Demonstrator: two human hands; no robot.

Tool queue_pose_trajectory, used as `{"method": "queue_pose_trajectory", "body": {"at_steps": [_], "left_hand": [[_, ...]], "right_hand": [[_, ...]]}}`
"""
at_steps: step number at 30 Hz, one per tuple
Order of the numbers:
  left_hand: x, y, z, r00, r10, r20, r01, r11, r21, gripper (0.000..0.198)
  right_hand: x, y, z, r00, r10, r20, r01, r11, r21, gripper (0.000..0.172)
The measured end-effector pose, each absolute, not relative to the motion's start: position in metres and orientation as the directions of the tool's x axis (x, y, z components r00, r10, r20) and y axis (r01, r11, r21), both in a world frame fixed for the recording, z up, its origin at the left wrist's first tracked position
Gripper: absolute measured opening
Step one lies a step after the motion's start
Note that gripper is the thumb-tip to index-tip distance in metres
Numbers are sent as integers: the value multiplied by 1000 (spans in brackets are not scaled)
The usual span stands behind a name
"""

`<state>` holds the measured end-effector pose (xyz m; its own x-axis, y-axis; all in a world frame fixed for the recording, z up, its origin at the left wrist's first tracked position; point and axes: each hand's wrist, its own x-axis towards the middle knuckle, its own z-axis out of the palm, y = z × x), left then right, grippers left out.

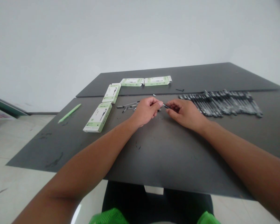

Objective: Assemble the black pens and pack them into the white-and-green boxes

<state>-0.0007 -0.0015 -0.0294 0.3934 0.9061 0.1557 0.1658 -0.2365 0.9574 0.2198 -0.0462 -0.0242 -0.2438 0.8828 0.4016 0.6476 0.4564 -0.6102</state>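
Observation:
My left hand (pixel 147 109) is closed, thumb and fingertips pinching one end of a slim, dark pen (pixel 166 106). At the other end, the curled fingers of my right hand (pixel 184 112) grip the same pen, most of which my fingers cover. Loose clear and black pen parts (pixel 128 106) lie just beyond and left of my left hand. A long row of clear pens with black grips (pixel 224 103) lies side by side to the right of my right hand.
Green-and-white cartons (pixel 98 117) form an angled line at the left and back of the dark table (pixel 163 161). A light green pen (pixel 69 113) lies at the far left. A small black piece (pixel 179 90) rests near the seam behind my hands.

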Motion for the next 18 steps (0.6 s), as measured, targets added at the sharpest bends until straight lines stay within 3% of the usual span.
{"method": "queue_pose_trajectory", "body": {"at_steps": [18], "left_hand": [[1,-4,-28,418,892,169,135,-245,960,17]], "right_hand": [[219,-48,-23,-185,892,412,637,428,-641,12]]}}
